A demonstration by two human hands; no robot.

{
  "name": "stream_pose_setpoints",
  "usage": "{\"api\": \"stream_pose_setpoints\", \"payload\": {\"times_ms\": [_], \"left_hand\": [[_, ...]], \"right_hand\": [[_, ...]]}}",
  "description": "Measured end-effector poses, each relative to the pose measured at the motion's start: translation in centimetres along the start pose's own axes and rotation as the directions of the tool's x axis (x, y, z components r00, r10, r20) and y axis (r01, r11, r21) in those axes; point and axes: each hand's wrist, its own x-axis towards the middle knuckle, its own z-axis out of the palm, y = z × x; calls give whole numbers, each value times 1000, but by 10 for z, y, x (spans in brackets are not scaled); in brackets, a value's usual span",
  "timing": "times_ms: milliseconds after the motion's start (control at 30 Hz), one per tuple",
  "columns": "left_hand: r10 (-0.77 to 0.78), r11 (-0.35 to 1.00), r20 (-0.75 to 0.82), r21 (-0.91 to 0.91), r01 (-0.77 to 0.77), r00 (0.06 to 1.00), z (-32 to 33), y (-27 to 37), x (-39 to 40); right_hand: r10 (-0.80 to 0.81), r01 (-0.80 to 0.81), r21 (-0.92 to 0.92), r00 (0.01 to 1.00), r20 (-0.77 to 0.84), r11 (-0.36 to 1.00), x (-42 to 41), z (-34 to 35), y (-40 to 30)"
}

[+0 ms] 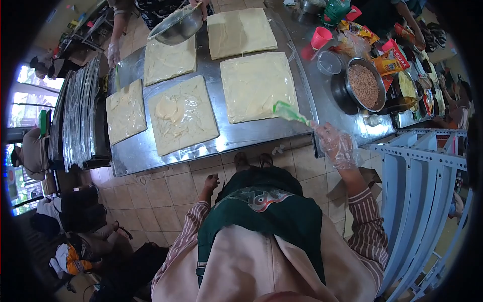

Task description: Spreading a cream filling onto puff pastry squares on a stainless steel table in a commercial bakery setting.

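Observation:
My right hand (334, 145), in a clear plastic glove, grips the handle of a green spreading tool (288, 111), a spatula or brush. The tool's head is over the near right corner of a pale rectangular cake or dough sheet (260, 87) coated with glossy cream. To its left, another sheet (181, 113) bears a thick mound of cream (169, 107) and uneven smears. My left hand (211, 183) is bare and hangs low beside my green apron (260, 215), away from the table. Its fingers are loosely bent, and nothing shows in it.
More sheets (241, 32) lie on the metal table (188, 149). Across it, a person's gloved hand (114, 54) holds a spreader; their other hand holds a metal bowl (179, 28). Stacked trays (81, 117) stand left. At right are a bowl of brown crumbs (364, 85) and a grey rack (411, 151).

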Motion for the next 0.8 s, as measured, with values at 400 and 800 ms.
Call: {"api": "stream_pose_setpoints", "payload": {"times_ms": [400,800], "left_hand": [[-26,999,54,45,24,998,-2,-34,-2],[-61,998,3,-22,61,998,24,1,-12]], "right_hand": [[6,-6,-28,999,-31,1000,4,19,18],[60,-62,-12,990,-130,998,-37,71,70]]}}
